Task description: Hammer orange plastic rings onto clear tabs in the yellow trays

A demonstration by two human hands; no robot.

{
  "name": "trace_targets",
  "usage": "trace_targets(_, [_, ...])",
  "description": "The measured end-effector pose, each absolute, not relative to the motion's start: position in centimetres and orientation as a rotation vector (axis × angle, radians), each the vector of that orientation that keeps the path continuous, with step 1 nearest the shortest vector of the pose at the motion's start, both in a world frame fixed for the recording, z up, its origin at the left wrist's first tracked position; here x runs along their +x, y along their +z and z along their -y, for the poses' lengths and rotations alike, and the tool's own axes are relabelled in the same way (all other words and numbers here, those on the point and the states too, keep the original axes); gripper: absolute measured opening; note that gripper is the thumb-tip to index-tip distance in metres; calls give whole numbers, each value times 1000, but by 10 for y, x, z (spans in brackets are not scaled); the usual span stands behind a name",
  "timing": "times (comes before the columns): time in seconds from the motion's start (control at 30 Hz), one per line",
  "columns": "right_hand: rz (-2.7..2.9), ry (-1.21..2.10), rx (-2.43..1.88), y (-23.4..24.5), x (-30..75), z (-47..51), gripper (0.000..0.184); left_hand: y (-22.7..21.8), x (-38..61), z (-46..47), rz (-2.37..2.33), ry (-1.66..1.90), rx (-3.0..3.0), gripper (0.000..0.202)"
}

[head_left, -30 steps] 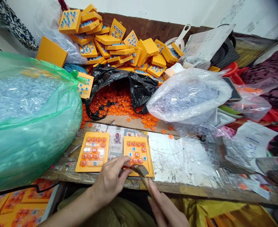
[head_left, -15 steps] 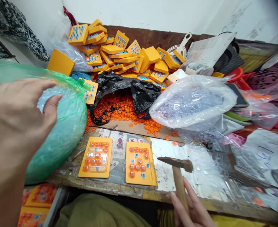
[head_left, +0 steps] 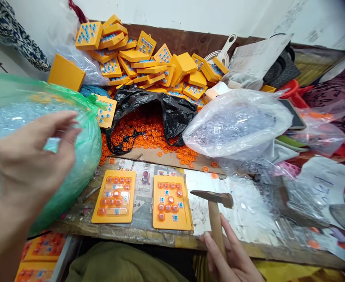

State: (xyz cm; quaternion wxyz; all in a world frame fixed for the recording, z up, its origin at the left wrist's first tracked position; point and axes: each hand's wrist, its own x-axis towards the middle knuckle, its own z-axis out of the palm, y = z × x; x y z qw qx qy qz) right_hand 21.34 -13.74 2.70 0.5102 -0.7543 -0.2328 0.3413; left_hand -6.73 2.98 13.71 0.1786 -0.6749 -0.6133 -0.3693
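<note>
Here, the right yellow board [head_left: 174, 191] lies right of my half-curled left hand [head_left: 37, 156], maybe empty, I can't tell, and nearer my right hand [head_left: 231, 258], wrapped round a hammer [head_left: 215, 213].

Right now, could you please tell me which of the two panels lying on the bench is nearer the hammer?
The right panel, beside the hammer in the right hand; the left panel lies farther off, towards the green bag.
</note>
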Motion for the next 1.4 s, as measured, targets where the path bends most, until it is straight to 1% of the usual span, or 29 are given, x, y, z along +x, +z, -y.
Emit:
trace_targets(0.03, [572,836,-1792,25,213,137,75,129,-52,-22,1646,-1180,-2075,29])
trace_targets(0.07, [600,851,-1773,23,213,137,73,118,-35,-16,1515,-1230,-2340,20])
trace_targets(0.13, [724,860,-1752,18,214,137,63,91,-5,-5,1309,-1207,-2775,13])
trace_targets(0.23, [1037,787,-1700,10,220,140,44,50,23,1,1304,-1147,-3057,17])
trace_targets(0.27, [1141,756,-1668,8,221,141,41,40,27,2,1330,-1153,-3105,18])
trace_targets(0.33, [1313,709,-1610,5,222,141,42,28,31,3,1349,-1195,-3166,17])
trace_targets(0.43, [1479,649,-1531,4,218,138,50,24,31,5,1281,-1223,-3181,16])
trace_targets(0.53, [1550,613,-1475,5,213,136,56,26,31,7,1291,-1161,-3252,17])
trace_targets(0.63, [1557,609,-1485,6,213,137,55,25,30,8,1335,-1176,-3337,20])
trace_targets(0.77, [1543,549,-1527,6,215,141,53,24,30,8,1186,-1316,-3203,24])
trace_targets(0.87, [1532,509,-1521,4,214,140,55,22,30,9,1053,-1231,-3076,25])
trace_targets(0.93, [1553,528,-1490,4,213,139,58,21,30,10,1039,-1159,-3101,23])
trace_targets(1.1, [1581,571,-1489,4,211,140,63,18,27,12,1178,-1193,-3248,22])
trace_targets(1.2, [1576,523,-1493,5,211,141,65,18,27,12,1069,-1200,-3165,26])
trace_targets(1.3, [1568,491,-1500,4,211,141,64,19,27,12,939,-1073,-3092,28])
trace_targets(1.4, [1598,506,-1506,3,211,140,62,21,26,14,1015,-1022,-3156,27])
